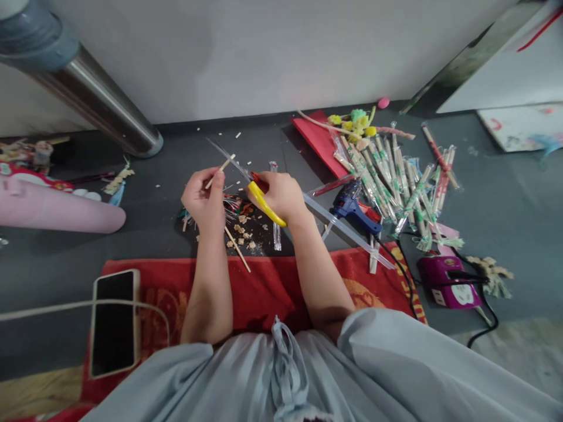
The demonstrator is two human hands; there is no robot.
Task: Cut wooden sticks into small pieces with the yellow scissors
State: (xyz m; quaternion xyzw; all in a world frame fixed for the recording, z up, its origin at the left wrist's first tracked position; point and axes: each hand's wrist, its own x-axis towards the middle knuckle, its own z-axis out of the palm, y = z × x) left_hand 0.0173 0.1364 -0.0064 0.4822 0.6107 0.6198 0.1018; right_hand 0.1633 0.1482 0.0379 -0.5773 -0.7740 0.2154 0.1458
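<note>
Pinched in the fingers of my left hand (206, 196) is a thin wooden stick (226, 163), its tip pointing up and to the right. My right hand (281, 193) grips yellow-handled scissors (267, 205). Their blades (231, 161) reach up and left, close by the stick's far end; whether they touch it I cannot tell. Below the hands lie small cut wood pieces (241, 230) and another thin stick (237, 250). A clear wrapped strip (276, 205) rests just under my right hand.
A blue glue gun (354, 205) and clear glue sticks (352, 225) lie to the right, before many wrapped chopsticks (387, 170) and a red packet (316, 140). A purple box (448, 281) with black cord sits at far right. A phone (115, 322) rests on the red towel (259, 293). A metal leg (118, 97) stands left.
</note>
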